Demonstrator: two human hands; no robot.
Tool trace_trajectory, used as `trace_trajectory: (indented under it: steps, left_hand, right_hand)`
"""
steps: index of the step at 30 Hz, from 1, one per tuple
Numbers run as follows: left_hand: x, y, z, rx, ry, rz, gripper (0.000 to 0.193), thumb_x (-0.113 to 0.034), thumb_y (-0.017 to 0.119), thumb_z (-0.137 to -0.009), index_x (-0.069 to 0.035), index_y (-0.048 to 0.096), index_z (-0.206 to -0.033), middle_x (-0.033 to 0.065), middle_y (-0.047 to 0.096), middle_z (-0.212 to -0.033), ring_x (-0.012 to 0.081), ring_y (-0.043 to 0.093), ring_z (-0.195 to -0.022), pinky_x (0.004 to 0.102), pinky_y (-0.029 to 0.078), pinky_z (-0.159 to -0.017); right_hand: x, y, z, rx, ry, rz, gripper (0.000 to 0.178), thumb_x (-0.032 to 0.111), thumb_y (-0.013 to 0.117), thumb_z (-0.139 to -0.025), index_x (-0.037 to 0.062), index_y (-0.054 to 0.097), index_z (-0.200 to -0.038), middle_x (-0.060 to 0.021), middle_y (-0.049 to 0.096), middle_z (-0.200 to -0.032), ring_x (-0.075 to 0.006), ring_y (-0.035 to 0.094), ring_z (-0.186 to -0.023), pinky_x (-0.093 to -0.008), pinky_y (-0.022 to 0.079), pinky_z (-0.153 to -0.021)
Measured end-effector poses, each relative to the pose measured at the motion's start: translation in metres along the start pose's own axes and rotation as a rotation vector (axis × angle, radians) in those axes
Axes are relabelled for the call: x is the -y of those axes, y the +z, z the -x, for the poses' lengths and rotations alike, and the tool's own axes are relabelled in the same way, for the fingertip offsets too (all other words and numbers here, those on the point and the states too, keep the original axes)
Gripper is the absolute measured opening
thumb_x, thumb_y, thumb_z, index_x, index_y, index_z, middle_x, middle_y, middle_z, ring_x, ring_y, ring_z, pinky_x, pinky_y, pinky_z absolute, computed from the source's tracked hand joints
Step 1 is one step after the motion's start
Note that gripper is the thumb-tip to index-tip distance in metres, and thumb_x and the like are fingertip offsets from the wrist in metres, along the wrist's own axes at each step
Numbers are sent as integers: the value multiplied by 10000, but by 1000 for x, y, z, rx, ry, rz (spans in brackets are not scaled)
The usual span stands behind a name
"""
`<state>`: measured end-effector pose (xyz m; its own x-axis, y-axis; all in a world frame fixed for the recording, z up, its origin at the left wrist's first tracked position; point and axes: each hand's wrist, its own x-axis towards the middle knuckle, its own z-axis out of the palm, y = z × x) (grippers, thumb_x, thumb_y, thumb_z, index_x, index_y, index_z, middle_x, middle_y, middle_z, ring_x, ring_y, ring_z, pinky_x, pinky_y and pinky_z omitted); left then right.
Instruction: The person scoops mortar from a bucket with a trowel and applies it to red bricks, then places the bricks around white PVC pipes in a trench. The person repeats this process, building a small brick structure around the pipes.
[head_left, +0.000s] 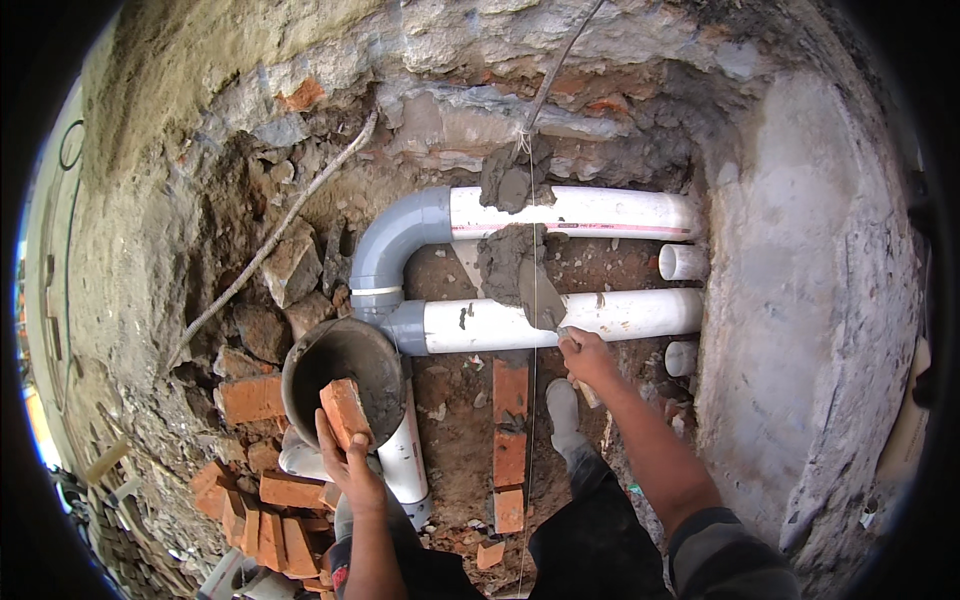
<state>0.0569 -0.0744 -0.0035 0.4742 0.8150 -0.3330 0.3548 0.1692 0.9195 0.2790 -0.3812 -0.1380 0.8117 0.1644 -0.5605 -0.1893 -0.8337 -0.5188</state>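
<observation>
In my left hand point(350, 470) I grip an orange brick point(345, 411), held over the mouth of a dark mortar bucket point(303, 362). Wet grey mortar coats the bucket's inside. My right hand point(588, 358) is closed round the handle of a trowel point(541, 300). Its blade, smeared with mortar, touches a mound of grey mortar point(505, 262) between two white pipes. One is the upper pipe point(600, 207), which carries another lump of mortar point(514, 178); the other is the lower pipe point(630, 315). A grey elbow fitting point(388, 240) joins them at the left.
A taut string point(535, 400) runs down the middle, over a row of laid bricks point(509, 440). Loose bricks point(270, 530) lie heaped at lower left beside rubble stones point(263, 333). A pale concrete wall point(780, 300) rises at right, with short pipe stubs point(682, 262) beside it.
</observation>
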Motion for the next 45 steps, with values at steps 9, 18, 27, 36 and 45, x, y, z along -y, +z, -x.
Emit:
trace_trajectory:
  steps: [9, 18, 27, 36, 45]
  left_hand:
    - [34, 80, 16, 382, 265, -432, 966, -234, 811, -760, 59, 285, -1516, 222, 435, -1406, 339, 461, -1305, 422, 362, -1116]
    - [119, 293, -55, 404, 514, -551, 1058, -301, 845, -747, -46, 218, -1560, 263, 408, -1379, 429, 468, -1267, 459, 412, -1076]
    - [106, 304, -59, 451, 526, -1017, 1066, -479, 799, -758, -155, 212, -1587, 297, 372, -1423, 454, 411, -1296, 571, 325, -1092]
    - [94, 325, -80, 524, 304, -1068, 1041, -449, 830, -742, -275, 242, -1583, 235, 390, -1385, 415, 507, -1161, 472, 465, -984]
    - [91, 321, -89, 551, 229, -1104, 1042, -528, 797, -758, -271, 222, -1588, 280, 367, -1443, 454, 462, -1261, 474, 433, -1055]
  right_hand:
    - [-62, -18, 170, 83, 377, -538, 491, 258, 567, -1007, 13, 478, -1423, -112, 652, -826, -172, 628, -564, -346, 540, -532]
    - [-107, -2, 300, 121, 680, -700, 503, 276, 571, -1020, 8, 465, -1433, -84, 622, -776, -141, 602, -557, -335, 530, -523]
    - [-103, 14, 304, 137, 746, -799, 377, 186, 561, -1006, 2, 518, -1332, -90, 629, -769, -152, 612, -552, -312, 521, -499]
    - [-107, 8, 295, 183, 782, -740, 434, 207, 553, -998, 18, 483, -1382, -108, 627, -775, -195, 618, -554, -370, 540, -509]
    - [-106, 6, 293, 227, 807, -694, 472, 283, 576, -1009, 10, 481, -1383, -112, 621, -804, -189, 625, -601, -368, 538, -538]
